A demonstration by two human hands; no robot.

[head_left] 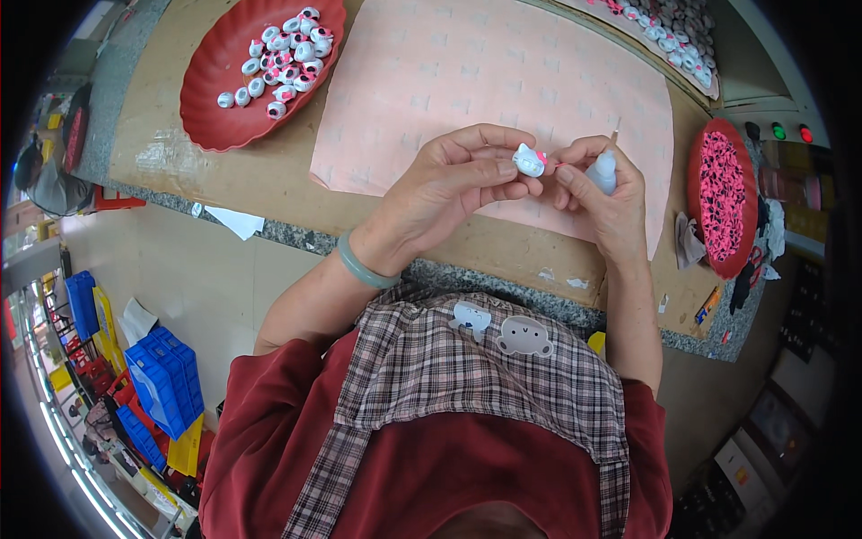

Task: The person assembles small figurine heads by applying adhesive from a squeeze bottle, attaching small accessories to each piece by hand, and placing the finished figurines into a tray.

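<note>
One small white cat-head figurine (pixel 529 160) with a pink bow, being pinched between thumb and fingertips of the left hand (pixel 449 184), above the pale pink mat (pixel 467 81) near the workbench's front edge.

Starting far left: one stack of blue plastic crates (pixel 162 382) sitting on the floor below the bench. Lying on the brown workbench (pixel 162 135) at upper left, one red oval tray (pixel 215 81), carrying roughly twenty more white cat-head pieces (pixel 283 54) clustered toward its upper right; exact count hard to tell where they overlap. Circling the left wrist, one pale green bangle (pixel 364 265). Left hand grasping the figurine firmly, fingers curled round it.

Moving right: right hand (pixel 602 193) closing around one small translucent squeeze bottle (pixel 606 171), its thin nozzle pointing up, while thumb and forefinger are touching something tiny and pink at the figurine's bow. Both hands meeting at the figurine.

Further right: one second red tray (pixel 723 198), heaped with tiny pink pieces, too many and too small for counting. Along the upper right, one more batch of white pieces (pixel 682 31) lying on a flat sheet.
</note>
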